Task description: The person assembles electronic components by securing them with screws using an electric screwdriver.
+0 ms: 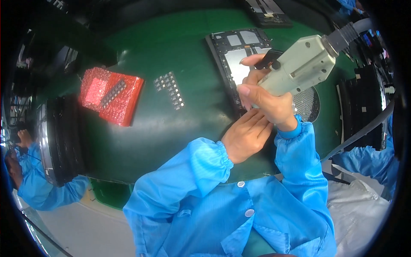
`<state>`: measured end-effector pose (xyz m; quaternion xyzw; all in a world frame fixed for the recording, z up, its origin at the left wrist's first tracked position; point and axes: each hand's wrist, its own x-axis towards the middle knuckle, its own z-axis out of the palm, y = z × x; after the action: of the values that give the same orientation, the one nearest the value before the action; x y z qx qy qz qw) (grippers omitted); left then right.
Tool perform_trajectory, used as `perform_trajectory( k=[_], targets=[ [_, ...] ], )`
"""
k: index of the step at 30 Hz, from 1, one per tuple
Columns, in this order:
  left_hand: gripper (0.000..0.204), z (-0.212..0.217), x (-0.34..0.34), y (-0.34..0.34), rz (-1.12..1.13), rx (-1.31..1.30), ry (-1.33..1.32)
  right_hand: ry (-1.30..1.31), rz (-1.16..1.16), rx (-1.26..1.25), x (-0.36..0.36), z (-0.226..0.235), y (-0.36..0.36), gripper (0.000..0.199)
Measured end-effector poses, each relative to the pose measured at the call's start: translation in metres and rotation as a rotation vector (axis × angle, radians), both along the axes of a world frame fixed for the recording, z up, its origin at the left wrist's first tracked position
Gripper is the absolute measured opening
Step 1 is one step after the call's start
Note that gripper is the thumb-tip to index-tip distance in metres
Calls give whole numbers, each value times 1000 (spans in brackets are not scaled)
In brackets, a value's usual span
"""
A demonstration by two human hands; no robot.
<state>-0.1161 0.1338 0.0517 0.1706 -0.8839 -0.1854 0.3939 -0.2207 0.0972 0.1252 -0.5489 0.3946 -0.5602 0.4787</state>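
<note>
My right hand (pixel 267 96) grips a pale grey electric screwdriver (pixel 302 64) with a thick cable running off to the upper right. It is held over the near edge of an opened tablet-like device (pixel 237 51) with silver shields inside a black frame. My left hand (pixel 247 135) rests flat on the green mat just below, fingers pointing up toward the device's near edge, which the right hand hides. Both arms are in blue sleeves.
Rows of small grey parts (pixel 170 89) lie on the green mat (pixel 171 124). A red bubble-wrap pad (pixel 112 95) lies left, a black stack (pixel 60 137) further left, a round mesh dish (pixel 307 103) right. Other people's blue sleeves show at both sides.
</note>
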Motion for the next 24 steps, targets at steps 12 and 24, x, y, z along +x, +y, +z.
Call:
perform_trajectory(
  k=[12,24],
  targets=[
    [31,-2,-3,6,-7,18,-8,-20,-24,27,0,-6,4,39],
    [31,-2,2,-1,24,-14,10,67,9,94,5,-2,-1,42]
  ],
)
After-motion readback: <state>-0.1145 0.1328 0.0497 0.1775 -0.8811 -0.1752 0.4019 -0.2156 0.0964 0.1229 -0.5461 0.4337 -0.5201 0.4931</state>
